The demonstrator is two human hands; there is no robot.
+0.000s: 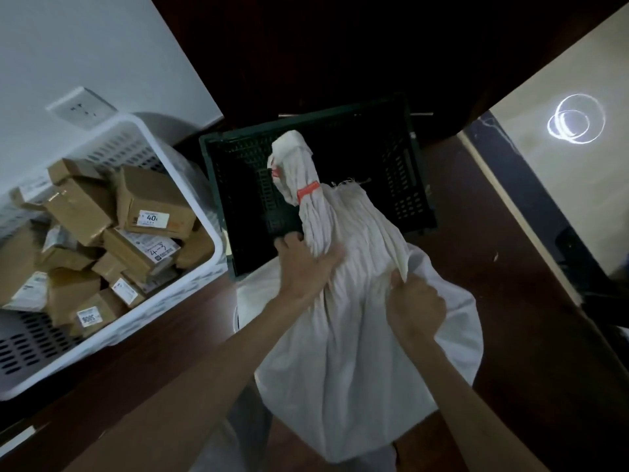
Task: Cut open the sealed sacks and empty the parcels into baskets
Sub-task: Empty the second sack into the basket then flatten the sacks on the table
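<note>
Dark brown wood (510,240) lies under the white cloth sack (357,362), whose red-tied neck (308,192) points away toward the black slotted plastic crate (306,121), while the left hand (306,267) grips just below the neck and the right hand (417,308) pinches a fold nearer the body.

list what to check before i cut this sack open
1. Sack sealed: ok, a red tie binds the neck.
2. Grip: ok, the left hand grips the gathered cloth and the right hand pinches a fold.
3. Cutter ready: not ok, none in view and both hands are on the sack.
4. Neck over the dark basket: ok, as far as this view shows.
5. Dark basket free: ok for the part that shows; the sack hides the rest.
6. Room in the white basket: not ok, it is piled with parcels.
</note>
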